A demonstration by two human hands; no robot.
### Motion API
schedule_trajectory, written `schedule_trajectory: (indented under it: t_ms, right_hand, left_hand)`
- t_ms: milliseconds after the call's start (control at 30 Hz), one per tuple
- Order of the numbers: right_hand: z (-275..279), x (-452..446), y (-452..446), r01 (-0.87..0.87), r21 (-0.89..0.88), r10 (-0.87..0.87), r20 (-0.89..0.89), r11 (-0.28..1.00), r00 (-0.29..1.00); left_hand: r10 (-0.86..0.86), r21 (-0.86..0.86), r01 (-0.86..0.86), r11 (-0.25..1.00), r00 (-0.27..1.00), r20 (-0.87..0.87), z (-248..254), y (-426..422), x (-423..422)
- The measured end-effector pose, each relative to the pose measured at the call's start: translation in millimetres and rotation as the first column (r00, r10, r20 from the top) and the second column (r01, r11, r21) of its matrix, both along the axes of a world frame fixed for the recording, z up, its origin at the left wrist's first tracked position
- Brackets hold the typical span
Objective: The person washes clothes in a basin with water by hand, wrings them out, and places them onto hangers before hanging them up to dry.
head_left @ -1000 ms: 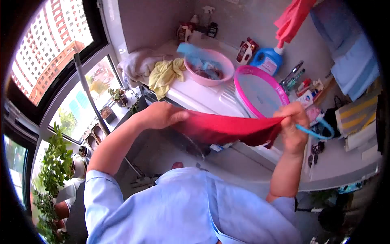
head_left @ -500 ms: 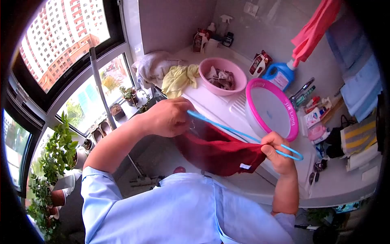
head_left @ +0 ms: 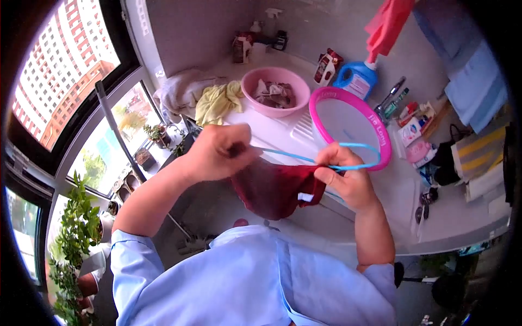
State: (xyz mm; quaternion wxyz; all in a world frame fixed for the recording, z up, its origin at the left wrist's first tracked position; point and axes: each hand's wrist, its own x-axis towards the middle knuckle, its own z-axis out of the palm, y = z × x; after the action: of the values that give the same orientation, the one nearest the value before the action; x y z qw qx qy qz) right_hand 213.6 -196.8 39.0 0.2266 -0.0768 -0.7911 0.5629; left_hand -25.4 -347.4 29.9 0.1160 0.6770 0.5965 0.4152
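A dark red cloth (head_left: 266, 190) with a small white tag hangs between my hands in front of my chest. My left hand (head_left: 220, 152) is closed at the cloth's left end, by one end of a light blue hanger (head_left: 288, 155). With thumb and fingers pressed together, my right hand (head_left: 342, 168) pinches the cloth's right corner and the hanger, whose looped end sticks out past the hand. Behind the cloth, a white basin with a pink rim (head_left: 321, 127) leans on the counter. Beyond it sits a pink basin (head_left: 253, 100) holding crumpled brownish cloth.
On the counter (head_left: 228, 119) lie a yellow cloth (head_left: 217, 103) and a greyish towel (head_left: 187, 92). A blue detergent bottle (head_left: 356, 81) stands at the back. Red gloves (head_left: 386, 27) hang above. Potted plants (head_left: 79, 223) and a long pole (head_left: 117, 127) are at the left.
Both hands have come closer together, so the red cloth, stretched taut earlier, now sags. The blue hanger, held mostly by the right hand at first, now spans between both hands.
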Motion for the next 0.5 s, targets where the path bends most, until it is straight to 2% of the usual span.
schedule_trajectory:
  t_ms: [33,67,100,167,200,267,300,400,433,500]
  right_hand:
    - [-1,3,4,-0.035,-0.078,0.037,0.022,0.996,0.999]
    - [2,4,3,0.020,-0.030,-0.019,0.038,0.999,0.999]
    - [7,4,1,0.074,0.018,-0.075,0.051,0.997,0.996]
    - [1,2,2,0.246,0.239,-0.251,-0.009,0.939,0.968]
    - [-2,1,3,0.337,0.336,-0.342,-0.045,0.879,0.939]
    - [-1,2,7,0.422,0.510,-0.462,-0.054,0.750,0.885]
    - [-3,-2,6,0.502,0.599,-0.502,-0.185,0.623,0.845]
    - [-9,-4,15,0.628,0.626,-0.461,-0.435,0.462,0.773]
    - [-12,-4,16,0.647,0.583,-0.453,-0.463,0.492,0.761]
    - [-4,-2,27,0.582,0.704,-0.241,-0.532,0.408,0.812]
  left_hand:
    - [0.031,0.063,-0.033,0.997,0.999,0.043,3,2,-2]
    - [0.024,0.095,-0.028,0.995,0.999,0.044,6,3,-5]
    - [0.046,0.079,-0.050,0.996,0.998,0.051,11,2,-6]
    - [0.135,0.001,-0.136,0.991,0.986,0.098,19,-1,-10]
    - [0.120,0.105,-0.129,0.986,0.989,0.089,21,1,-11]
    - [0.151,0.124,-0.172,0.977,0.975,0.165,33,1,-3]
    - [0.154,0.139,-0.173,0.975,0.979,0.135,34,3,-5]
    - [0.145,0.178,-0.155,0.972,0.987,0.066,34,7,-15]
    - [0.125,0.184,-0.134,0.974,0.990,0.059,35,6,-17]
    - [0.087,0.195,-0.097,0.976,0.994,0.060,34,7,-21]
